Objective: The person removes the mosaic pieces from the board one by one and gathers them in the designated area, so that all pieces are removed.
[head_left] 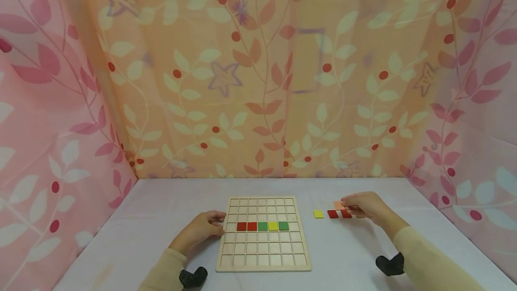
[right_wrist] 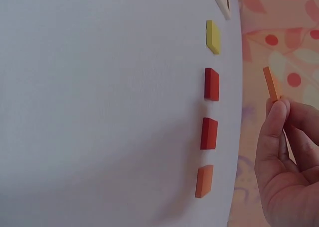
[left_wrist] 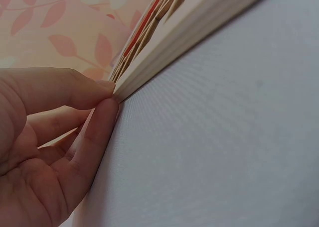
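Note:
My left hand [head_left: 203,228] holds the left edge of a wooden grid board [head_left: 262,267], with thumb and fingertips at its rim. One row of the board carries red, green and yellow square tiles, among them a red tile [head_left: 241,226] and a yellow tile [head_left: 273,226]. Over to the right, my right hand [head_left: 365,204] pinches an orange tile [right_wrist: 270,82] between thumb and fingertips, raised above the table. Beneath it lie two red tiles [right_wrist: 212,84] and another orange tile [right_wrist: 204,181], with a yellow tile [right_wrist: 213,37] at the end nearer the board.
A white cloth covers the table [head_left: 339,250]. Leaf-patterned fabric [head_left: 262,102] closes off the back and both sides. Black devices sit at the left wrist [head_left: 193,277] and the right wrist [head_left: 390,265].

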The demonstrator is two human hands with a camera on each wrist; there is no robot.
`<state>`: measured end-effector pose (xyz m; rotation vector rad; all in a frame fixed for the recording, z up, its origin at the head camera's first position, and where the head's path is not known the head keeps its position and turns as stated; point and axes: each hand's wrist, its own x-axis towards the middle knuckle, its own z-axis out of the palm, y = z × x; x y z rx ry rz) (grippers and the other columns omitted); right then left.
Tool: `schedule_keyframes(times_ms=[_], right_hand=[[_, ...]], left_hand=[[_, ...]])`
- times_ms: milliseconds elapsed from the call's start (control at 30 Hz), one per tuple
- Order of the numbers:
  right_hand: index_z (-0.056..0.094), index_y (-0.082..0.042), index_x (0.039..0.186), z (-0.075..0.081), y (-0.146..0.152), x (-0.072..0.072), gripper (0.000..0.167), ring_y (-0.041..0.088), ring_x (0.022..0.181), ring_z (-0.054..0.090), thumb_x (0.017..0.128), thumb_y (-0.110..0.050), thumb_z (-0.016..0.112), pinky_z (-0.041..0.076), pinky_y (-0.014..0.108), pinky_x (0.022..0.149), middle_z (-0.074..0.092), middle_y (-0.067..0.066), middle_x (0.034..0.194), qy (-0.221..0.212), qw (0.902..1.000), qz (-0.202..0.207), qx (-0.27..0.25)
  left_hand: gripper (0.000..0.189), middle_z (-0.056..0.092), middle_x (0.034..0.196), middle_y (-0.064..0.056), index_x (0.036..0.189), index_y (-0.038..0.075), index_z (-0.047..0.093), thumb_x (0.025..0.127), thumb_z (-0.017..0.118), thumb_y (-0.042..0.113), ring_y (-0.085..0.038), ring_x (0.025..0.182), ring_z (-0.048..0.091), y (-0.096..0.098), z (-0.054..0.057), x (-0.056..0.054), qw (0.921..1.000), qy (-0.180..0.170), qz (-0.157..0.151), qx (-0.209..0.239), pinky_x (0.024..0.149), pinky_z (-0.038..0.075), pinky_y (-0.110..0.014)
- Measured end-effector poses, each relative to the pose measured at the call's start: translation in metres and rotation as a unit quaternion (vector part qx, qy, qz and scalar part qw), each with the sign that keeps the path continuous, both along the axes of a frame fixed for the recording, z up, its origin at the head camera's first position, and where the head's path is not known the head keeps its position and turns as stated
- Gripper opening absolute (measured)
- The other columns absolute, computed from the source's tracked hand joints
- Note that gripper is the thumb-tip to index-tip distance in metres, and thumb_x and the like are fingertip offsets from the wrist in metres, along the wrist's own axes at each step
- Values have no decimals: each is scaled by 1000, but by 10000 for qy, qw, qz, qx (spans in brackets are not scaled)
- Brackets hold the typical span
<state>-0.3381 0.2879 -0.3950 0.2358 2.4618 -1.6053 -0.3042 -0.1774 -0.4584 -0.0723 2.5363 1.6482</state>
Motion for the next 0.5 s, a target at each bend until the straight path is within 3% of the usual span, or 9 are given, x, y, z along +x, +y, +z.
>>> schedule_keyframes(times_ms=[233, 500], right_hand=[[57, 13, 130, -2, 19, -2, 48, 12, 70, 67, 94, -18, 67, 59, 23, 72, 69, 1, 83, -91, 9997, -151, -178], [61, 14, 123, -7, 44, -1, 41, 8, 67, 68, 93, -14, 68, 59, 22, 70, 70, -3, 76, -53, 9977, -392, -543]], left_hand=[[53, 64, 110, -12, 125, -4, 63, 74, 75, -9, -17, 83, 59, -1, 0, 1, 10000, -51, 23, 26, 69, 56, -29], [52, 63, 110, -13, 124, -4, 63, 73, 74, -10, -17, 83, 59, -1, 0, 1, 10000, -2, -25, 64, 69, 56, -29]])
